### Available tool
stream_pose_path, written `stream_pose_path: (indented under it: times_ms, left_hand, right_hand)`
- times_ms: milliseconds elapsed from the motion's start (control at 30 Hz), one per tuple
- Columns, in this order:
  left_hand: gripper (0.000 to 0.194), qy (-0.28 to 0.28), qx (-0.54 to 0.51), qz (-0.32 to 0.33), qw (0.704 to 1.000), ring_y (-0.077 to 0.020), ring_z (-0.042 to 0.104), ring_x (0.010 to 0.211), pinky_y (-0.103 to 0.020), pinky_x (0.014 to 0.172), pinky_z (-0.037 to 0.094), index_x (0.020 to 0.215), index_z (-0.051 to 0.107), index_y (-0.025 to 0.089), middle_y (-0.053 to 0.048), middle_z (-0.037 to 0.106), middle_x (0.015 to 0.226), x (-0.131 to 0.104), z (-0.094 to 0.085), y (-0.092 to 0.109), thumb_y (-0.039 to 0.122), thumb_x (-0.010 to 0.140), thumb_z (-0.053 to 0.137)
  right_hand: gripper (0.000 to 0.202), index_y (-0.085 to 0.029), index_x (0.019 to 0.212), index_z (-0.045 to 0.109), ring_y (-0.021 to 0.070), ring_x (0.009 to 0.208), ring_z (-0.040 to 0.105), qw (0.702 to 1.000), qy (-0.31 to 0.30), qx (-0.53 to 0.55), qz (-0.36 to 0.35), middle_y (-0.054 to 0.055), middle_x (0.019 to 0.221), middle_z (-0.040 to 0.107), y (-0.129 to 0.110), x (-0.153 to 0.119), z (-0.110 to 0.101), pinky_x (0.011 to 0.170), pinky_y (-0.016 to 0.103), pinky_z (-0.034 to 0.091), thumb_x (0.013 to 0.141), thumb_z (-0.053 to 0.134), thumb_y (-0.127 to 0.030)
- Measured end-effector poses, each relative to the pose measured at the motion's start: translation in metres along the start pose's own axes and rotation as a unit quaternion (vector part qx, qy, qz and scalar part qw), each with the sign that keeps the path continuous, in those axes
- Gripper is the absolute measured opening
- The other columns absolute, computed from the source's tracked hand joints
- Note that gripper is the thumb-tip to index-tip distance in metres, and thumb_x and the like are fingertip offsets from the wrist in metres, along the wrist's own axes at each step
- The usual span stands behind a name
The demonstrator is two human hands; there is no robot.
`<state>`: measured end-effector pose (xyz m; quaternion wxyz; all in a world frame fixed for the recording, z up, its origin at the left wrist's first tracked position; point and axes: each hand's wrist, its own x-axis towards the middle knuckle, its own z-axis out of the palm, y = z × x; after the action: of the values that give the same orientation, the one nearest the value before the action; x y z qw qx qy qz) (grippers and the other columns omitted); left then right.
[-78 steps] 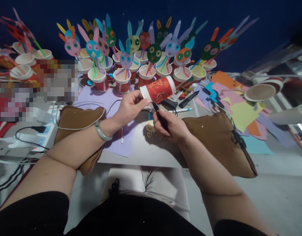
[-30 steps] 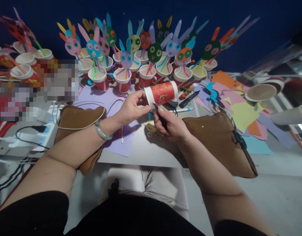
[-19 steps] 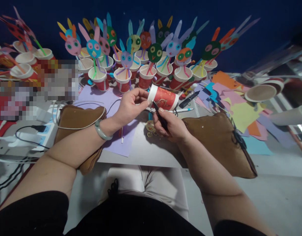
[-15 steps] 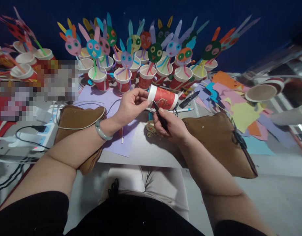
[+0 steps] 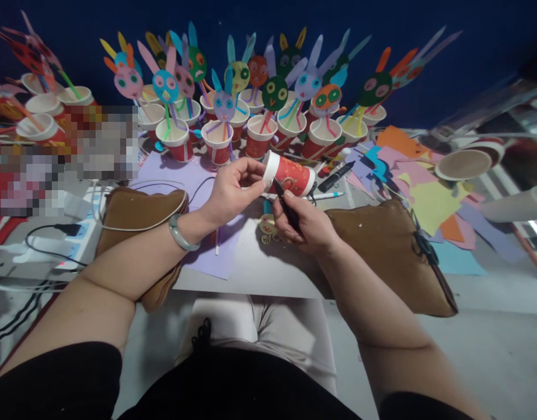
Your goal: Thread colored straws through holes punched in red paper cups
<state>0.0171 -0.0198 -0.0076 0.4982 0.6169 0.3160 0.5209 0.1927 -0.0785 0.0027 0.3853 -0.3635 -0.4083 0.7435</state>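
Observation:
A red paper cup (image 5: 295, 175) with a white rim lies tilted on its side in the air, its open end toward the left. My left hand (image 5: 239, 185) pinches it at the rim. My right hand (image 5: 304, 219) is closed around a black pen-like tool (image 5: 288, 209), whose tip meets the cup's side near the rim. Below the hands, small round pale paper pieces (image 5: 267, 223) lie on the table. A marker with a blue band (image 5: 334, 195) lies to the right of the cup, beside a black marker (image 5: 337, 177).
Behind stand several red cups (image 5: 260, 137) with colourful paper rabbit heads on straws. Brown cushions (image 5: 384, 251) lie under or beside both forearms. Coloured paper scraps (image 5: 430, 189) are at the right, a power strip (image 5: 82, 233) with cables at the left.
The tool's tip has shifted slightly right along the cup near the rim, and the cup has tilted a little. Both hands keep their hold.

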Motion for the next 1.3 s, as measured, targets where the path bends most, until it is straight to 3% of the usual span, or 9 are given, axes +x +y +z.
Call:
stream_pose_path:
  times_ms: [500, 767, 1300]
  left_hand:
    - [0.023, 0.007, 0.053, 0.052, 0.997, -0.0149, 0.073, 0.086, -0.027, 0.081, 0.058, 0.100, 0.074, 0.016, -0.006, 0.079, 0.094, -0.0016, -0.0015, 0.0014, 0.030, 0.083, 0.079]
    - [0.021, -0.013, 0.058, 0.034, 0.998, -0.0194, 0.075, 0.094, -0.032, 0.087, 0.057, 0.101, 0.077, 0.018, -0.006, 0.081, 0.101, 0.0001, -0.0050, 0.0059, 0.031, 0.084, 0.081]
    - [0.023, -0.040, 0.151, 0.069, 0.985, -0.0216, 0.074, 0.102, -0.032, 0.096, 0.056, 0.107, 0.080, 0.018, -0.007, 0.081, 0.108, 0.0023, -0.0099, 0.0059, 0.029, 0.089, 0.072]
  right_hand:
    - [0.045, -0.022, 0.076, 0.054, 0.0053, 0.026, 0.022, 1.000, 0.022, -0.002, 0.005, -0.009, 0.036, 0.045, 0.0003, 0.0005, 0.0001, 0.030, 0.018, 0.023, 0.091, 0.066, -0.063]
    - [0.047, -0.022, 0.075, 0.054, 0.0055, 0.026, 0.024, 0.999, 0.037, -0.013, 0.008, -0.009, 0.036, 0.044, 0.0003, 0.0007, -0.0003, 0.030, 0.018, 0.025, 0.089, 0.068, -0.064]
    - [0.047, -0.022, 0.071, 0.054, 0.0067, 0.027, 0.027, 0.998, 0.044, -0.035, 0.003, -0.008, 0.035, 0.042, -0.0040, 0.0006, -0.0058, 0.029, 0.018, 0.027, 0.093, 0.063, -0.063]
